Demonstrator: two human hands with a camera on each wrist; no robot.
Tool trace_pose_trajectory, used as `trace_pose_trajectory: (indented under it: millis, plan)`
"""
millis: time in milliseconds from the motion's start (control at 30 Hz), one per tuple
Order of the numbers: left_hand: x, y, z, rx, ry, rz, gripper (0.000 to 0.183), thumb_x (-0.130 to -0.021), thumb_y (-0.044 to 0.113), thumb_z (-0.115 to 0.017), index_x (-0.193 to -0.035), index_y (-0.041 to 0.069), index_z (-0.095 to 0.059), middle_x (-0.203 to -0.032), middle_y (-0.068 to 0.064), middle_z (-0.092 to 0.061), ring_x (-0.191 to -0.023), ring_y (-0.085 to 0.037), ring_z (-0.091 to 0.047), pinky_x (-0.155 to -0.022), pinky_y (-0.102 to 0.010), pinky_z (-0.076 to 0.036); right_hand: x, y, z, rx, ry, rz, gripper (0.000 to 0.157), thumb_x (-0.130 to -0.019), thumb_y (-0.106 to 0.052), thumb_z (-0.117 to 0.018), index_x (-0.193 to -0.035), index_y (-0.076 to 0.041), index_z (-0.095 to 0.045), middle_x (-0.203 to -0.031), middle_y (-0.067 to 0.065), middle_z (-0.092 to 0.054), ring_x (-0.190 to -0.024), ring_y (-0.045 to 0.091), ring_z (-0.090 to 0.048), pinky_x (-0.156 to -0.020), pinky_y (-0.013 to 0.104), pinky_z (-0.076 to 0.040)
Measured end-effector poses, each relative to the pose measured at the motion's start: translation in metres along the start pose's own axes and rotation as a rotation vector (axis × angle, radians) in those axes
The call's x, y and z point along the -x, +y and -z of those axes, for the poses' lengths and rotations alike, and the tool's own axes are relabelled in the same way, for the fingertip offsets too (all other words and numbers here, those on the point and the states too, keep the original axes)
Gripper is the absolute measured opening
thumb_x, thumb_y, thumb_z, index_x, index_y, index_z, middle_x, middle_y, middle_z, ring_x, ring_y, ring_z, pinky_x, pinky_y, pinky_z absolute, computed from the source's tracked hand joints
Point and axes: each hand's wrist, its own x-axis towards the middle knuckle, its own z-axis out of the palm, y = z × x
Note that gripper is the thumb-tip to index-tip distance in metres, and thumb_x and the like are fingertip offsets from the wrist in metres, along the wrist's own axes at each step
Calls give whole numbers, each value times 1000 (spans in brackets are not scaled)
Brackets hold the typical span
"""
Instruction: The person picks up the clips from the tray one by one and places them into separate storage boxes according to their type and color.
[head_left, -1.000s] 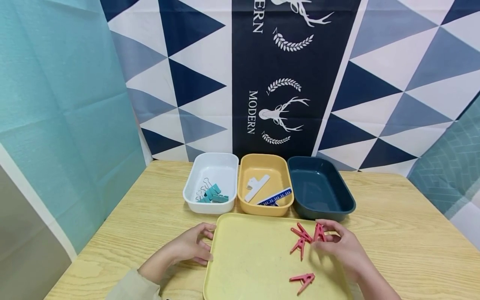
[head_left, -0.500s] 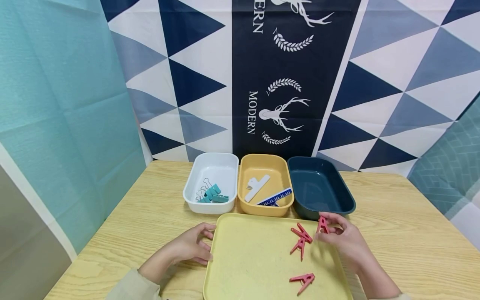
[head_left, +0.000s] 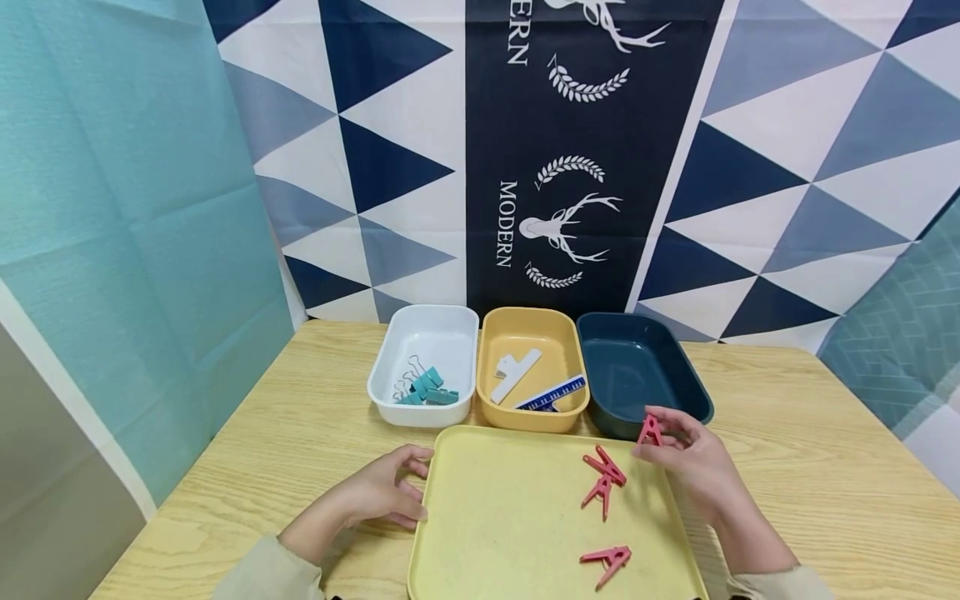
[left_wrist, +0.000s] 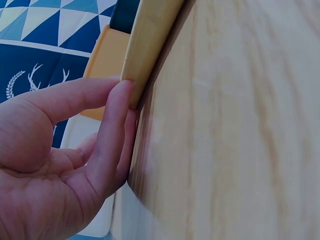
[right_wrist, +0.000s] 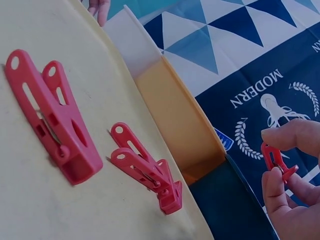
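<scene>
My right fingers [head_left: 670,414] pinch one peg [head_left: 650,427] — dark bin [head_left: 633,375] just beyond; left fingers [head_left: 411,453] — well apart — rest loosely against the tray [head_left: 495,517].

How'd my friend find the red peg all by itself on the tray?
On the wooden table, find the yellow tray. Towards its right side lies the red peg, farthest from the orange bin. It lies alone, while the tray's other two pegs lie bunched together.

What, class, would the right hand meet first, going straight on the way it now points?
Probably the near side of the dark blue bin; depth is unclear, so the right hand might pass over it.
</scene>
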Motion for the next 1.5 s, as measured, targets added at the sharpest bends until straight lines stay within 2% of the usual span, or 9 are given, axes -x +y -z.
trace_pose_trajectory:
  millis: [500,833,1067,1300,1500]
  plan:
    - [-1,0,0,-7,4,3,77,-69,-18,-68,-136,-3,-33,-117,-16,-40,-85,-23,-58,-65,-41,-60,-14,-3,1,26,33,12,71,-79,-10,-74,-137,3,-36,-107,7,-42,-80,3,-53,-69,15,-53]
    - [-2,-2,1,-6,4,-2,77,-69,-19,-68,-136,-3,-34,-116,-17,-40,-84,-23,-58,-65,-41,-60,-29,-2,3,26,80,22,71,-76,-15,-77,-135,1,-40,-104,5,-42,-83,7,-51,-69,10,-50]
    - [-1,-1,1,-6,7,-3,77,-68,-19,-68,-136,-3,-34,-116,-17,-40,-84,-23,-58,-65,-41,-60,-34,-8,4,66,73,44,73,-80,-19,-74,-137,4,-36,-109,9,-41,-84,8,-48,-70,9,-49]
    - [-1,-1,0,-2,6,-5,77,-68,-19,-67,-136,-4,-33,-116,-17,-40,-84,-23,-58,-65,-41,-60,-39,-9,5,90,96,14,71,-82,-19,-73,-138,3,-36,-111,8,-41,-85,8,-47,-69,11,-49]
    - [-1,1,-1,-7,4,-9,77,-68,-19,-68,-135,-5,-33,-116,-17,-41,-84,-23,-58,-65,-41,-60,-49,-12,3,93,122,-41,70,-83,-20,-71,-140,0,-35,-116,10,-40,-98,18,-40,-70,10,-46]
